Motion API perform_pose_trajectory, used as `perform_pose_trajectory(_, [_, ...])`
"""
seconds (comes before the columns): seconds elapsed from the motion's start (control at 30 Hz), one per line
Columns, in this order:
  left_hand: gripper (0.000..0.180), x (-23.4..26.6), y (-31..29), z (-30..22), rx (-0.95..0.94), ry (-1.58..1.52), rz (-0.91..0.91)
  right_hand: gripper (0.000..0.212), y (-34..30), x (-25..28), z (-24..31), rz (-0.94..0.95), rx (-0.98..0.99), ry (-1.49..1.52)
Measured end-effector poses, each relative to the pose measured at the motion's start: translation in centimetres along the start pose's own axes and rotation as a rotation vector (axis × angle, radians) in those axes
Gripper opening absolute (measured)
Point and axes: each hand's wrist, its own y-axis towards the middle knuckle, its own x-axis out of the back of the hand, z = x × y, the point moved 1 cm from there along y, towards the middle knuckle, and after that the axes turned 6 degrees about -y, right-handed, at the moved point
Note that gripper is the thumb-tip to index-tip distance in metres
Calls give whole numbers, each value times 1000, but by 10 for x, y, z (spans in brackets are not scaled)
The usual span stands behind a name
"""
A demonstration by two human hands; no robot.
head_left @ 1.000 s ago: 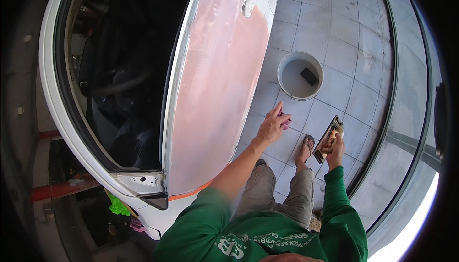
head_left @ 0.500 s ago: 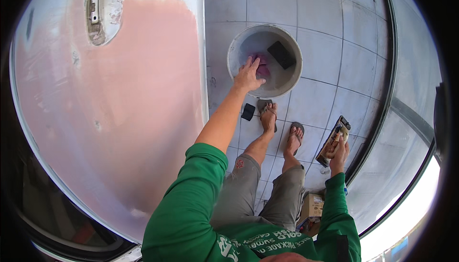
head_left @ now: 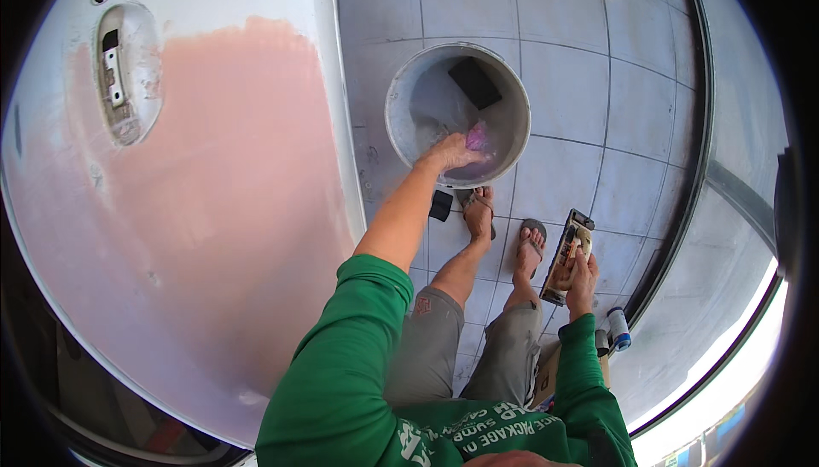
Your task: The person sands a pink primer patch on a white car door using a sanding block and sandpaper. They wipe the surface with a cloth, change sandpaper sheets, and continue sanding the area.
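My left hand [head_left: 454,153] is down in a round bucket [head_left: 397,83] of cloudy water, closed on a wet pink-purple cloth [head_left: 477,135]. Part of the cloth and some of my fingers are hidden by the water and the hand itself. In the same bucket, a black rectangular pad [head_left: 474,83] lies toward the far side. Off to the right, my right hand [head_left: 583,278] grips a long sanding block [head_left: 560,264] by its pale handle, held above the floor.
A white car door [head_left: 247,126] with a sanded pinkish patch and a bare handle recess fills the left. Behind the near bucket rim sits a small black block [head_left: 441,205] beside my sandalled foot. A blue-and-white can [head_left: 618,328] and a cardboard box [head_left: 548,373] stand at lower right.
My left hand has gone deeper into the bucket and gathered up the pink cloth. The black pad has shifted toward the bucket's far side. My right hand still holds the sanding block.
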Motion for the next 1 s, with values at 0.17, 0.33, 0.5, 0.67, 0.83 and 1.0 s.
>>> perform_pose_trajectory(0.17, [55, 51, -203, -84, -181, 54, -259, 17, -48, 5, 53, 48, 190, -27])
perform_pose_trajectory(0.33, [39, 151, -467, -153, -463, 424, -843, 20, -90, 12, 113, 126, 294, -106])
perform_pose_trajectory(0.5, [59, 303, -582, -196, -367, 846, -1126, 23, -127, 41, 150, 72, 306, -126])
perform_pose_trajectory(0.67, [62, 393, -580, -194, -39, 1301, -1135, 26, -127, 85, 156, 100, 327, -147])
perform_pose_trajectory(0.83, [55, 360, -595, -165, -194, 1250, -1005, 25, -148, 113, 114, 66, 284, -191])
perform_pose_trajectory(1.0, [33, 266, -652, -88, -462, 1098, -922, 24, -191, 156, 46, 10, 304, -138])
